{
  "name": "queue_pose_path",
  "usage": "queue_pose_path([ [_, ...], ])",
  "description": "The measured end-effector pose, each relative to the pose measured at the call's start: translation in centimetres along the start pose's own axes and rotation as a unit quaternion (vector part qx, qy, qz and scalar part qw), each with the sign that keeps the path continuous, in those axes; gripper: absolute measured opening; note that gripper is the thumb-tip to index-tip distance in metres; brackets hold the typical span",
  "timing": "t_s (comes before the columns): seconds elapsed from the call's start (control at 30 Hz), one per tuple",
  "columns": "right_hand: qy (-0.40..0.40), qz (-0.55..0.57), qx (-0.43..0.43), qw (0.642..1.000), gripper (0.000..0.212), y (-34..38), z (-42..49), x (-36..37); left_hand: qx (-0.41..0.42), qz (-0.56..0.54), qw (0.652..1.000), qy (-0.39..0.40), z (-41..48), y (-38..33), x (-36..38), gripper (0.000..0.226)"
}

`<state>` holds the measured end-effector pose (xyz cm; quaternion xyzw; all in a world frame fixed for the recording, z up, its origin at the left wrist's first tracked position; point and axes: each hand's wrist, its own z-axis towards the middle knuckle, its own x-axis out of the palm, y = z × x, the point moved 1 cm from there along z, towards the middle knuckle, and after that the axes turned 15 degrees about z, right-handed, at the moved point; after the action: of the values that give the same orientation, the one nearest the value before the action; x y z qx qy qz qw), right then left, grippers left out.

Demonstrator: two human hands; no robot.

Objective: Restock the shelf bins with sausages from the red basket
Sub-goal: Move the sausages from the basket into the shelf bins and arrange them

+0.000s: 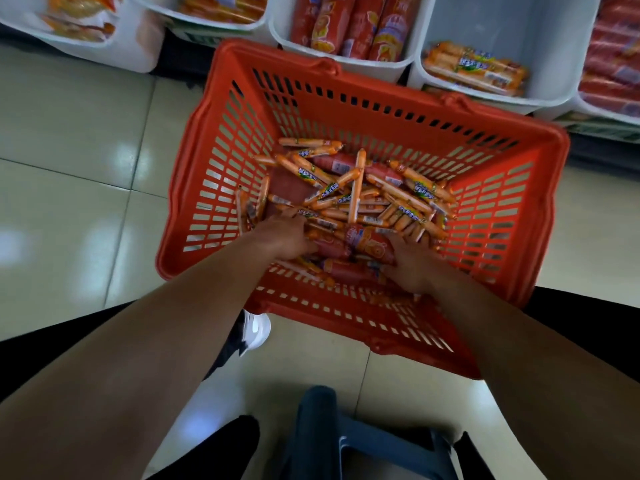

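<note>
A red basket (540, 188) sits on the floor below me, holding a loose heap of thin orange sausages (360, 192) and a few thick red sausages (372, 242) underneath. Both my hands are down inside it at the near side. My left hand (287, 233) digs into the thin sausages, its fingers curled around some of them. My right hand (412, 263) has its thumb against a thick red sausage and its fingers buried in the pile. White shelf bins (446, 15) stand just beyond the basket; one holds a few packs of thin sausages (474, 69).
Other white bins hold thick red sausages (353, 26), red packs at the far right (613, 60) and orange packs at the left (79, 19). A blue stool (332, 434) is under me. Glossy tiled floor (69, 174) lies to the left, with my shoe (254, 332) by the basket.
</note>
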<state>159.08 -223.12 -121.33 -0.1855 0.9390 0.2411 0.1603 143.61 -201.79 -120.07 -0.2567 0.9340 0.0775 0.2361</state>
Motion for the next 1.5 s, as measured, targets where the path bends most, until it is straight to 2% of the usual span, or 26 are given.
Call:
queue_pose_path([
  [0.17,-0.018,-0.009,-0.003,1.0,0.08,0.4,-0.3,-0.1,-0.01,0.076,0.997,-0.002,-0.9,-0.6,-0.8,0.079],
  [0.37,-0.035,-0.031,0.002,0.999,0.078,0.9,-0.9,0.2,-0.019,0.064,0.997,0.034,-0.9,0.3,-1.1,0.085],
  [0.7,-0.041,-0.029,-0.004,0.999,0.075,1.3,-1.2,0.0,-0.014,0.097,0.995,0.007,-1.4,0.6,0.1,0.093],
  [0.97,-0.032,0.006,-0.015,0.999,0.072,0.9,-1.5,0.6,0.023,0.082,0.995,0.048,-1.8,1.3,3.1,0.123],
  [1.07,-0.035,0.015,-0.029,0.999,0.068,0.8,-1.6,0.6,0.047,0.075,0.994,0.059,-2.3,1.1,3.7,0.118],
  [1.13,-0.02,0.022,-0.029,0.999,0.067,1.0,-1.7,0.5,0.036,0.026,0.998,0.042,-2.7,1.0,3.7,0.113],
  [1.2,-0.01,0.025,-0.025,0.999,0.067,1.4,-1.9,0.1,0.027,-0.034,0.999,0.018,-3.1,0.8,3.4,0.103],
  [1.33,-0.005,0.001,-0.008,1.0,0.069,2.5,-2.4,-0.2,0.038,-0.062,0.997,-0.012,-4.5,0.1,2.0,0.084],
  [1.5,-0.003,0.03,0.032,0.999,0.084,3.3,-3.4,-0.2,0.01,0.01,0.998,-0.059,-6.1,-0.3,0.7,0.066],
])
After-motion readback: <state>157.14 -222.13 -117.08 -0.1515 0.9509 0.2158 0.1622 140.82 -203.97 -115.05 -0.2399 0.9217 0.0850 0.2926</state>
